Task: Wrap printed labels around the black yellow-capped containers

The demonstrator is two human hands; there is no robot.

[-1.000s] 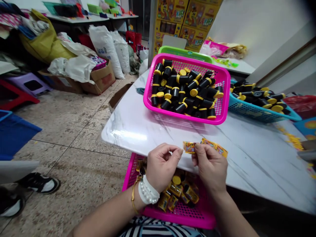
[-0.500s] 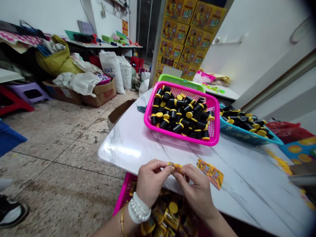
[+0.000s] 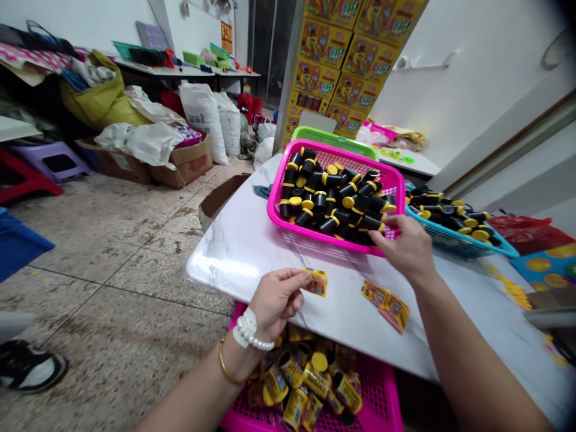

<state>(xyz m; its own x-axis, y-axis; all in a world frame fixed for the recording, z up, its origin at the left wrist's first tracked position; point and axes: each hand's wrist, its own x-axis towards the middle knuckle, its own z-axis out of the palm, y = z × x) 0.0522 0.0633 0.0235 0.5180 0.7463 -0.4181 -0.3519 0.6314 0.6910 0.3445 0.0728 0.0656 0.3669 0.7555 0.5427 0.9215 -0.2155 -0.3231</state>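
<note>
Pinches a small yellow wrapper (image 3: pixel 317 284) in the left hand (image 3: pixel 276 300), over the white table (image 3: pixel 243 240). Reaches, well apart, with the right hand (image 3: pixel 410 245) to a black canister (image 3: pixel 368 222) in the upper pink basket (image 3: pixel 333 240); cannot tell if gripping it. Has loose wrappers (image 3: pixel 390 307) lying on the table to the right, a lower pink basket (image 3: pixel 378 390) below the near edge, a blue basket (image 3: pixel 454 238) farther out.

The white marbled table (image 3: pixel 243 252) carries 1 pink basket (image 3: pixel 310 232), 1 blue basket (image 3: pixel 463 241) and yellow printed wrappers (image 3: pixel 391 308).
</note>
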